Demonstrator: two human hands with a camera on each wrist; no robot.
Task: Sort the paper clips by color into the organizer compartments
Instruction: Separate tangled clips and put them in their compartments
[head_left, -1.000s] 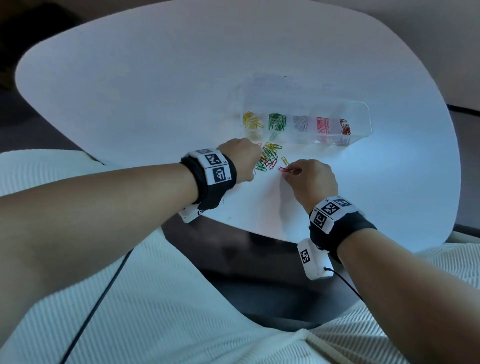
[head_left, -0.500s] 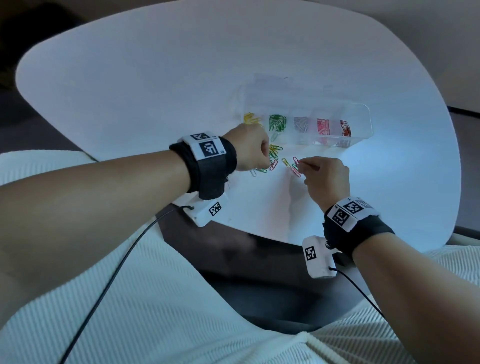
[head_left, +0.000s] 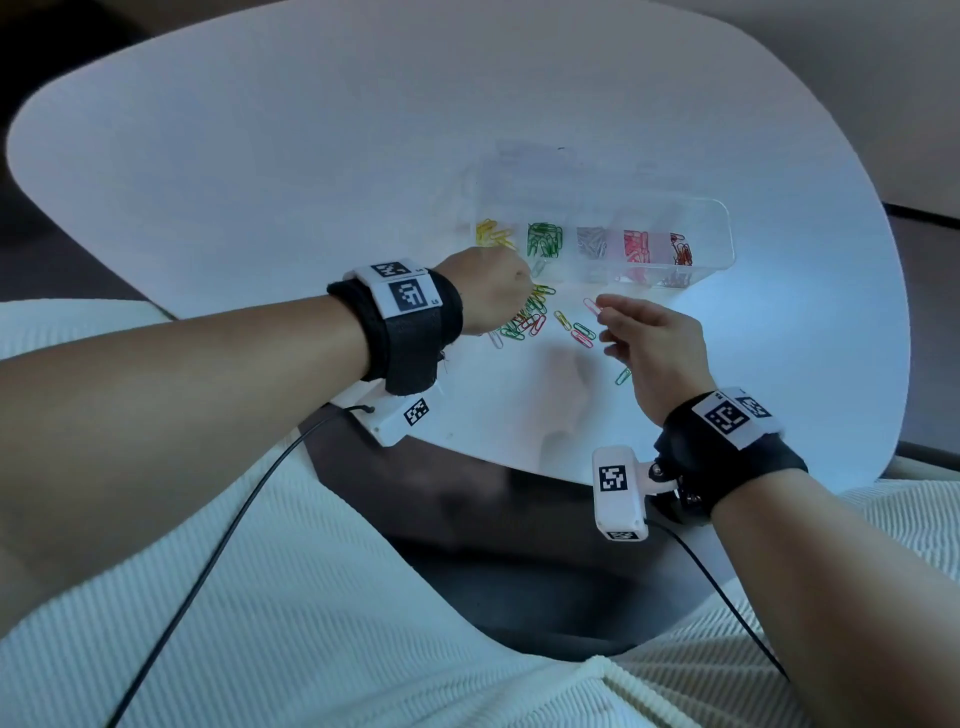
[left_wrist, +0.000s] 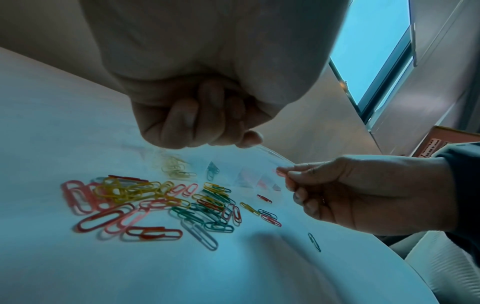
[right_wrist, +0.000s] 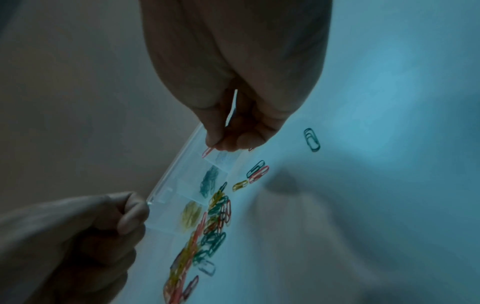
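A clear organizer (head_left: 727, 228) lies at the table's far right, holding yellow (head_left: 493, 234), green (head_left: 544, 240), grey (head_left: 592, 241), pink (head_left: 638, 244) and red (head_left: 681, 253) clips in separate compartments. In front of it sits a mixed pile of clips (head_left: 524, 319). My right hand (head_left: 602, 312) pinches a pink clip (head_left: 592, 306) between thumb and forefinger, raised just in front of the organizer's near wall. My left hand (head_left: 493, 288) hovers over the pile by the organizer's left end. Its fingers (left_wrist: 182, 123) are curled in, and no clip shows among them.
Stray clips lie right of the pile: a yellow one (head_left: 562, 319), a green one (head_left: 584, 330), a pink one (head_left: 582, 339), and a lone green one (head_left: 622, 375) under my right hand. The white table's (head_left: 260, 182) near edge runs close below both wrists.
My right hand lifted the pink clip off the table and carried it up toward the organizer. My left hand rose from the pile toward the organizer's left end.
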